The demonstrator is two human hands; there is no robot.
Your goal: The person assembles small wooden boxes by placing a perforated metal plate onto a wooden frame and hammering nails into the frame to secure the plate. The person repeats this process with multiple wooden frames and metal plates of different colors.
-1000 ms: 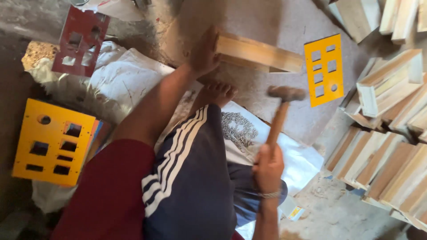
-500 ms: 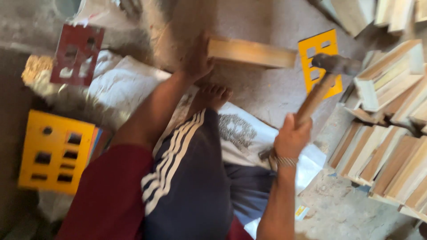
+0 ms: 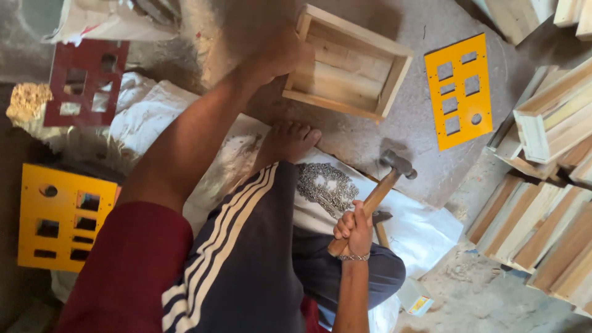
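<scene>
Right hand [image 3: 354, 228] fingers were wrapped tight on the wooden handle of a hammer [image 3: 375, 196], its head raised just past the bare foot [image 3: 290, 140], over a pile of nails [image 3: 325, 188] on white sacking. Left hand [image 3: 279, 54] gripped the near corner of the open wooden box frame [image 3: 349, 65] lying flat on the floor. Bare floor lay between the frame and a yellow cut-out panel [image 3: 459, 92]; stacked wooden frames [image 3: 542, 185] crowded the right edge.
</scene>
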